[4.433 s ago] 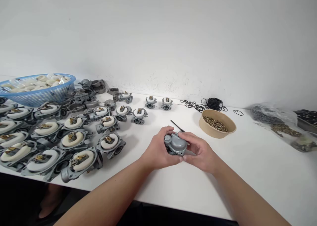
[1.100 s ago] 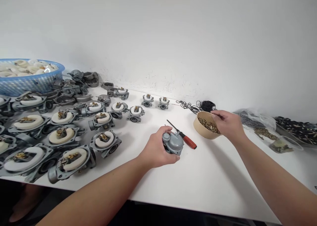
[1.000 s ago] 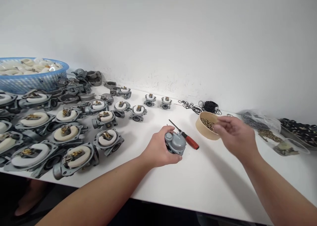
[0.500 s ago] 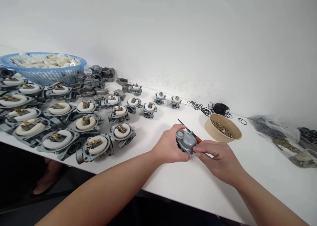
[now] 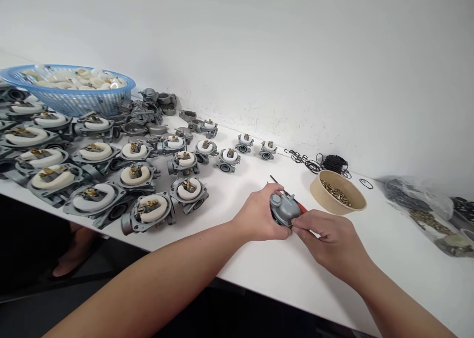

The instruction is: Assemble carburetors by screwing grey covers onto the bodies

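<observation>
A grey metal carburetor (image 5: 287,208) with its rounded bowl cover facing up is gripped in my left hand (image 5: 259,213), fingers wrapped round its left side. At the cover's near right corner, my right hand (image 5: 331,234) pinches a small brass-coloured screw (image 5: 291,225) between thumb and fingertips. Most of the screw is hidden by the fingers. Behind the carburetor lies a screwdriver (image 5: 302,208) with a red handle and dark shaft, partly covered by my hands.
Several open carburetors with white floats (image 5: 151,210) fill the table's left side. A blue basket (image 5: 85,100) of floats stands behind them. Right of my hands are a tan bowl (image 5: 322,194) of screws, black rubber rings (image 5: 335,164) and plastic bags (image 5: 418,194). A person's foot (image 5: 70,259) shows below.
The view has shifted slightly, so the table's things sit a little further right. Both hands keep their hold on the carburetor and the screw at its corner.
</observation>
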`<state>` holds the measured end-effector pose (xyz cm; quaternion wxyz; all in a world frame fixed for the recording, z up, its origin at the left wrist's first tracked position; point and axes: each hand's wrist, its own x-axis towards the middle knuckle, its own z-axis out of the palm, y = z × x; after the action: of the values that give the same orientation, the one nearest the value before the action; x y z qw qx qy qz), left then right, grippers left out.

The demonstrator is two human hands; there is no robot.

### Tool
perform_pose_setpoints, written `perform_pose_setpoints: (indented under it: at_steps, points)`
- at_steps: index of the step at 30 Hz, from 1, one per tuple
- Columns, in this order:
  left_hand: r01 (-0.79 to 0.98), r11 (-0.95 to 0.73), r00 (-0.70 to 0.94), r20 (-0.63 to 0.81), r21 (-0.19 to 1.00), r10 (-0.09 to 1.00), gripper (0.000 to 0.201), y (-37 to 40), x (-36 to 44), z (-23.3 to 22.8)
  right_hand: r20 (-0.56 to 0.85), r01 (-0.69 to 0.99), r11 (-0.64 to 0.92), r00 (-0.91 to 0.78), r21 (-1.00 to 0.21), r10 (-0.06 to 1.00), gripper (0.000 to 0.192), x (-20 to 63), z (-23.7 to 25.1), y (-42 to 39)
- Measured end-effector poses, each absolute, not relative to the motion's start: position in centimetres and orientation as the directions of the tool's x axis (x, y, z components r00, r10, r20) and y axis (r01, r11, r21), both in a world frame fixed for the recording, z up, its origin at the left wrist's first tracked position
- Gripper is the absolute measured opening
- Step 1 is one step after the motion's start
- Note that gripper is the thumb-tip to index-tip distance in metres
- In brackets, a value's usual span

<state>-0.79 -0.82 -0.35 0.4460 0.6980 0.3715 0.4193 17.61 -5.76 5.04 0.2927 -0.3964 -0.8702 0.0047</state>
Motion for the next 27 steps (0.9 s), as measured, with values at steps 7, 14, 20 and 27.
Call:
perform_pose_setpoints:
  at_steps: [7,14,20,27]
  points:
    - [0.127,-0.317,0.366,0.253,0.940,0.896,0.085,-0.7,-0.9,-0.3,0.606,0.690,0.701,-0.484,-0.180,0.632,0.017,17.0,3.9,-5.9]
    - [0.156,-0.322,0.359,0.250,0.934,0.899,0.082,-0.8,-1.0,-0.1,0.657,0.722,0.647,-0.367,-0.246,0.659,0.026,17.1,0.8,-7.1]
    - [0.157,-0.296,0.355,0.226,0.942,0.907,0.084,-0.9,-1.1,0.2,0.691,0.685,0.676,-0.351,-0.270,0.632,0.035,17.1,-0.4,-7.5]
    - [0.121,-0.280,0.361,0.220,0.952,0.906,0.085,-0.8,-1.0,0.1,0.736,0.670,0.691,-0.320,-0.270,0.597,0.034,16.7,-0.1,-7.0]
